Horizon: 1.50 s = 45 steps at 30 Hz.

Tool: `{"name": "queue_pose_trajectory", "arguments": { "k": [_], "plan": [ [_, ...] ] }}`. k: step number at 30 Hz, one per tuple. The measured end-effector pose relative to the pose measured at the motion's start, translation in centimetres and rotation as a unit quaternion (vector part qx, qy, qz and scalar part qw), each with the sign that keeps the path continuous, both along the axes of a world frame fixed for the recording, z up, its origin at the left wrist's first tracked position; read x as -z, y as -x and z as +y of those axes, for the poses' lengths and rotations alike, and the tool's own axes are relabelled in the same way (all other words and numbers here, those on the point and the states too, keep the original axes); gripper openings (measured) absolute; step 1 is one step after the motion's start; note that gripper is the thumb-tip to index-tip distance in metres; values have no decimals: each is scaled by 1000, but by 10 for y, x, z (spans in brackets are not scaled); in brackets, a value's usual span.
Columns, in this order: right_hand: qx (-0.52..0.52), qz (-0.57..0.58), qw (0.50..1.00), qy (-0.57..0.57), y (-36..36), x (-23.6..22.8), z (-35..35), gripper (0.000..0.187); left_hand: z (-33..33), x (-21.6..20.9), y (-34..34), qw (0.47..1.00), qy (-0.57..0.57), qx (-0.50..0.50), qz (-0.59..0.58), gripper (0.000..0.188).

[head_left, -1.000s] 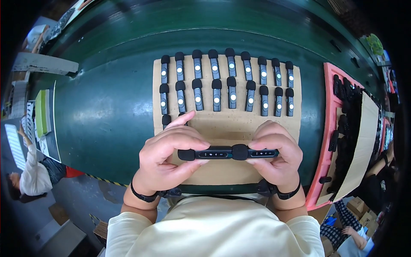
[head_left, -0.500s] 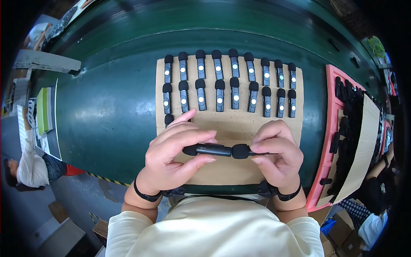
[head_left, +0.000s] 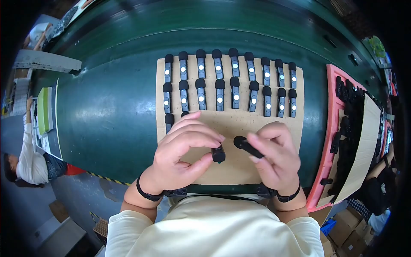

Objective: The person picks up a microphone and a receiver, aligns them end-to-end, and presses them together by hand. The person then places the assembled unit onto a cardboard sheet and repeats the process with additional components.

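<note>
Two black mics in hand: left hand (head_left: 182, 156) fingers pinch one (head_left: 218, 153), right hand (head_left: 276, 158) fingers pinch another (head_left: 247, 146), above cardboard (head_left: 239, 124) bearing eighteen full mics in two rows.

A factory assembly line: green conveyor belt (head_left: 107, 115), rows of identical black devices (head_left: 229, 85) on cardboard (head_left: 257, 124), pink foam tray (head_left: 332, 124) at right.

A dark green surface (head_left: 107, 115) carries a brown cardboard sheet (head_left: 239, 124). A pink foam tray (head_left: 330, 128) lies beside it on the right.
</note>
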State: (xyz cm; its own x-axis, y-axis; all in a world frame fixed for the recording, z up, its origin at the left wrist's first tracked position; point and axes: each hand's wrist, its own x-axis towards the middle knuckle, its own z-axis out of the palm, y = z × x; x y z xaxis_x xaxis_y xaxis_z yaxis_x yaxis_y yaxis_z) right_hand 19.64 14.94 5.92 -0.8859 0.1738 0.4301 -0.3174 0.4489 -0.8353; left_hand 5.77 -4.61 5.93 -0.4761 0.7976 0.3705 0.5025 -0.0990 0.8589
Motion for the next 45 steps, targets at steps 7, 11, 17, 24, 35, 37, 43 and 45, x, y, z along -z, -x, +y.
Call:
{"name": "queue_pose_trajectory", "arguments": {
  "k": [7,11,17,24,35,37,43,45],
  "plan": [
    [-27,22,998,-47,6,12,-11,41,5,5,-7,1000,-2,28,-1,27],
    [-22,31,999,-31,7,15,-12,40,6,6,-8,999,1,31,10,23],
    [-23,32,998,-47,10,12,-11,38,8,-2,-9,991,15,8,136,29],
    [10,-22,994,-111,5,7,-16,36,-6,1,-19,964,63,-72,246,30],
    [-3,-94,949,-301,-3,28,-39,27,-20,20,-32,907,187,-31,375,18],
    [0,-95,945,-313,-2,29,-40,27,-23,21,-31,901,207,-8,382,20],
    [13,-123,932,-340,8,29,-40,30,-15,23,-25,905,208,-37,368,19],
    [19,-130,931,-340,10,31,-40,31,-12,27,-23,907,207,-50,364,19]
  ]
}}
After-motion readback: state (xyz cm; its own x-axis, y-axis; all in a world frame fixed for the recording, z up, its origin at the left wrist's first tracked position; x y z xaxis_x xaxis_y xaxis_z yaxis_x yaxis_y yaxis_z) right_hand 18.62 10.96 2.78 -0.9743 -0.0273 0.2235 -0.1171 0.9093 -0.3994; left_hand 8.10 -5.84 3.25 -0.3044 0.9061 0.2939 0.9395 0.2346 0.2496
